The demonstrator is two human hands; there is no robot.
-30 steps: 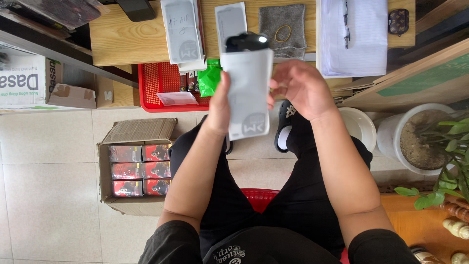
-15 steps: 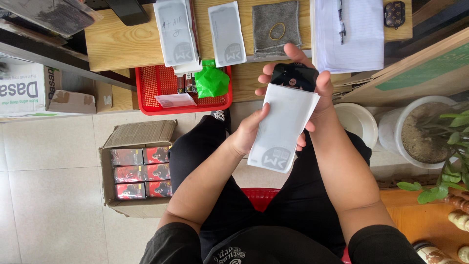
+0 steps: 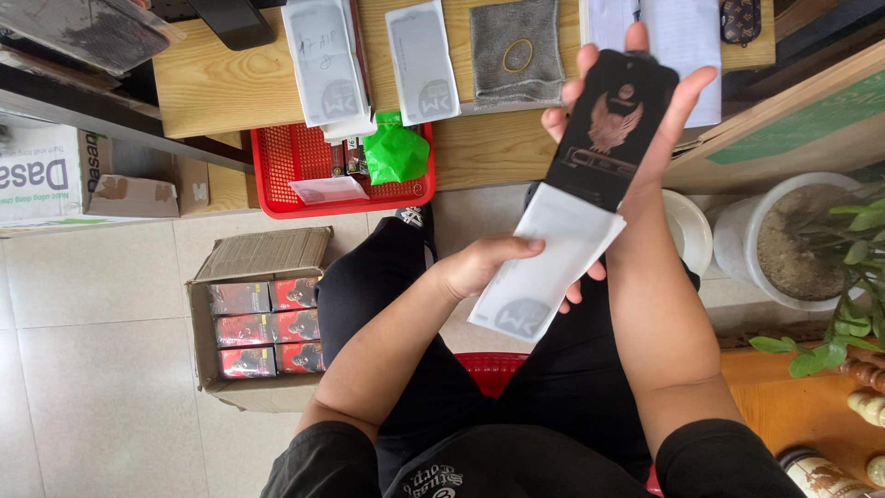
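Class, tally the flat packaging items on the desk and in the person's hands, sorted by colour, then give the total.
White sleeves: 3 (a stack counted as one on the desk, another beside it, one in the left hand)
Black flat box: 1, in the right hand
Total: 4

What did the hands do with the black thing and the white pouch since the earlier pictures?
The right hand has pulled the black flat box most of the way out of the white pouch, up and to the right. The left hand still grips the pouch. The desk, red basket and cardboard box have not changed.
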